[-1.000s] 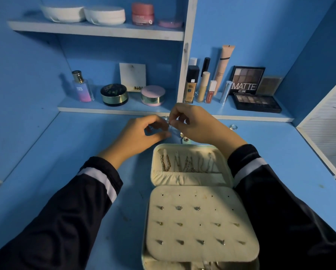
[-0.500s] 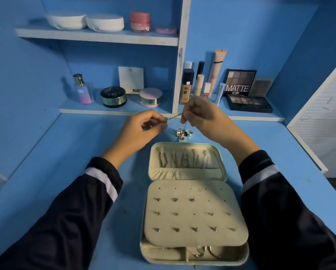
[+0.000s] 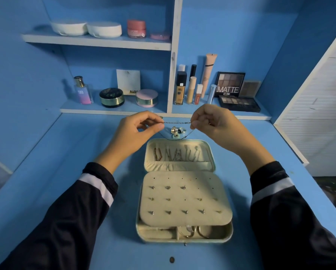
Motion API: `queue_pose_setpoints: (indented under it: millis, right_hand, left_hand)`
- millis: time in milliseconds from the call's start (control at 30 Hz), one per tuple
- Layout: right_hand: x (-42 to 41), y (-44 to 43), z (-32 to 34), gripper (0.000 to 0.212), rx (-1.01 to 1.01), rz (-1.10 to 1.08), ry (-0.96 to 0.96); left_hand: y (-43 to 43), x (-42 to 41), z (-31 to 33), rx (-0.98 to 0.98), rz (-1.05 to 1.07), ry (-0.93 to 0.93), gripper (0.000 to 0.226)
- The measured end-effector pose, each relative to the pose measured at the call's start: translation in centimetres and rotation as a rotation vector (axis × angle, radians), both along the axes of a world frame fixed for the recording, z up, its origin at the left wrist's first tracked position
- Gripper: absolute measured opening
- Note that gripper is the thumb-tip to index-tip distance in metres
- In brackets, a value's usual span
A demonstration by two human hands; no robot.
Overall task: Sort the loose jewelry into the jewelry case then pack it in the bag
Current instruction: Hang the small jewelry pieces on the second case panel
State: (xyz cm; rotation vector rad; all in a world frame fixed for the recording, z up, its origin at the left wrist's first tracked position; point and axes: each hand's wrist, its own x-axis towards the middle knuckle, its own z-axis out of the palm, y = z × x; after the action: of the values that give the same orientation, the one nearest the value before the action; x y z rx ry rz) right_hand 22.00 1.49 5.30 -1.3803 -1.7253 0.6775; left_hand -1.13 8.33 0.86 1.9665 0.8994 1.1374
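Head view, looking down over the person's forearms: both hands are raised over the blue surface (image 3: 66, 152), just behind the open jewelry case (image 3: 183, 239). The left hand (image 3: 136, 131) has its grip pressed together, thumb and forefinger pinching one end of a thin dark chain (image 3: 176, 122). The right hand (image 3: 214, 125) pinches the other end the same way, its other fingers curled in. Between them a short stretch of the chain runs straight and level, while the rest of it sags in a loop beneath, down to about the far edge of the case lid (image 3: 212, 151). I cannot tell whether the loop touches the lid.

Under the chain, a small cluster of rings (image 3: 178, 131) lies loose on the surface, just beyond the lid. The lid is folded back, and several other chains hang side by side inside it above a gathered pocket. Over the base sits a cream earring panel (image 3: 182, 221), with studs set in rows. Below its near edge the front compartments show, one holding curved gold pieces that I cannot make out clearly.

A small dark round thing (image 3: 171, 259) lies on the surface in front of the case. On the lower shelf (image 3: 97, 110) behind stand a perfume bottle (image 3: 82, 90), round jars, tubes and an eyeshadow palette (image 3: 229, 83) marked MATTE.
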Motion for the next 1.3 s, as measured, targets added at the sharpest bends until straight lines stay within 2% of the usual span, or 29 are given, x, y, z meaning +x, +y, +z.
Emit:
queue_pose_setpoints:
  millis: [200,367,567,600,733,800,900,1000,1133,1300]
  right_hand:
    - [0.5,-2.3,-1.3,0.01,-0.054,0.009,0.007]
    - [0.3,-3.8,-2.6,0.01,-0.104,0.023,-0.016]
    - [-0.2,-4.6,-3.2,0.003,-0.178,0.023,-0.003]
    - [-0.3,-4.7,-3.0,0.002,-0.173,0.019,0.012]
    - [-1.5,-5.1,-2.4,0.021,-0.127,0.031,0.177]
    - [-2.0,-5.3,-2.3,0.019,-0.121,0.047,0.27]
    - [-2.1,-5.7,-2.3,0.008,-0.077,0.006,0.299]
    - [-1.4,-6.2,-2.4,0.009,-0.057,-0.037,0.319]
    - [-0.6,-6.8,-2.6,0.005,-0.064,-0.05,0.309]
    - [-0.2,-6.3,-3.4,0.006,-0.066,-0.096,0.286]
  left_hand:
    - [-2.5,0.3,1.0,0.015,-0.052,-0.001,0.01]
    - [-4.4,1.2,1.7,0.066,-0.081,0.033,0.013]
    - [-5.8,2.5,2.4,0.069,-0.111,0.07,0.006]
    - [-5.9,2.7,2.5,0.069,-0.116,0.071,0.006]
    - [-6.2,3.2,3.1,0.092,-0.123,0.075,0.008]
    - [-6.3,3.3,3.4,0.112,-0.124,0.078,0.008]
    - [-6.5,3.3,3.8,0.128,-0.123,0.067,0.008]
    - [-6.5,2.9,3.7,0.098,-0.106,0.055,0.006]
    - [-6.4,2.6,2.9,-0.049,-0.132,0.024,0.008]
    - [-5.4,3.1,1.6,-0.066,-0.107,0.102,0.01]
